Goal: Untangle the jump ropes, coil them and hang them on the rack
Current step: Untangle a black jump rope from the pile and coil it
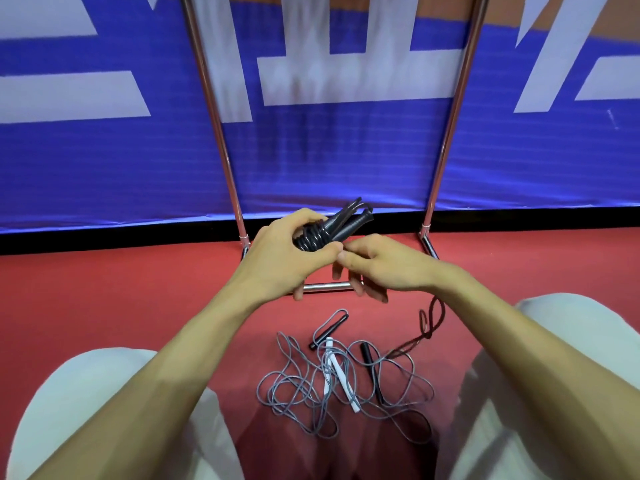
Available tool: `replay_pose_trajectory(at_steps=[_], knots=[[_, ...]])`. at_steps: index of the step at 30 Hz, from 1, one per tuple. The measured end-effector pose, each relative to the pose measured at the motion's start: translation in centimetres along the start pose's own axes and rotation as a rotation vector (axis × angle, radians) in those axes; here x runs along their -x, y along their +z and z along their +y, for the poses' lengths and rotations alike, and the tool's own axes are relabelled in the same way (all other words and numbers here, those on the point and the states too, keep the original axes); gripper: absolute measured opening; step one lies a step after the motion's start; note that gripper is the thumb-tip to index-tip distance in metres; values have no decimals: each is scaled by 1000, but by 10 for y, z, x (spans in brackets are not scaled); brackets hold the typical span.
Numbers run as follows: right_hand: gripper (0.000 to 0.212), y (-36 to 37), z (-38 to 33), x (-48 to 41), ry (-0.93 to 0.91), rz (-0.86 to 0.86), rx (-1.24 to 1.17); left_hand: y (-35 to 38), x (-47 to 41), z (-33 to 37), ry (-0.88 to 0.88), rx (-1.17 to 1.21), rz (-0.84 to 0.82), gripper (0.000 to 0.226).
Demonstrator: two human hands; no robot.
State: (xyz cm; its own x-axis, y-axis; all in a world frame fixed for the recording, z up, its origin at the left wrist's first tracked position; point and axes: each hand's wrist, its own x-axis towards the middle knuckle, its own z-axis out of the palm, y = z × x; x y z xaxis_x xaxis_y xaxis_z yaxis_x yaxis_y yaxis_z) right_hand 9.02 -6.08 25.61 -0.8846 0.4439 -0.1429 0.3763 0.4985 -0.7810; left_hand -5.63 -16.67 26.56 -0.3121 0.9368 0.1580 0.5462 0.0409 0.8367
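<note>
Red floor [104, 299] w/ blue-white banner [346, 150] behind.

Black coiled rope [317, 233], seemingly grey tangle [311, 386]

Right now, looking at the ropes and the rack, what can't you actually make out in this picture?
- Rack: head view, the frame's upper edge cuts off its top, so no hanging bar or hooks show.
- Black rope bundle: the left hand and right hand cover its lower part; the rope's free end is hidden.
- Tangled ropes on the floor: strands overlap, so which handle belongs to which rope is unclear.
</note>
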Motion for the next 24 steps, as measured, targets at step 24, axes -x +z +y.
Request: replay_pose_trajectory(at_steps=[24], knots=[[17,-19,7,9,-423,482,523,10,-4,-16,105,-519,-262,26]])
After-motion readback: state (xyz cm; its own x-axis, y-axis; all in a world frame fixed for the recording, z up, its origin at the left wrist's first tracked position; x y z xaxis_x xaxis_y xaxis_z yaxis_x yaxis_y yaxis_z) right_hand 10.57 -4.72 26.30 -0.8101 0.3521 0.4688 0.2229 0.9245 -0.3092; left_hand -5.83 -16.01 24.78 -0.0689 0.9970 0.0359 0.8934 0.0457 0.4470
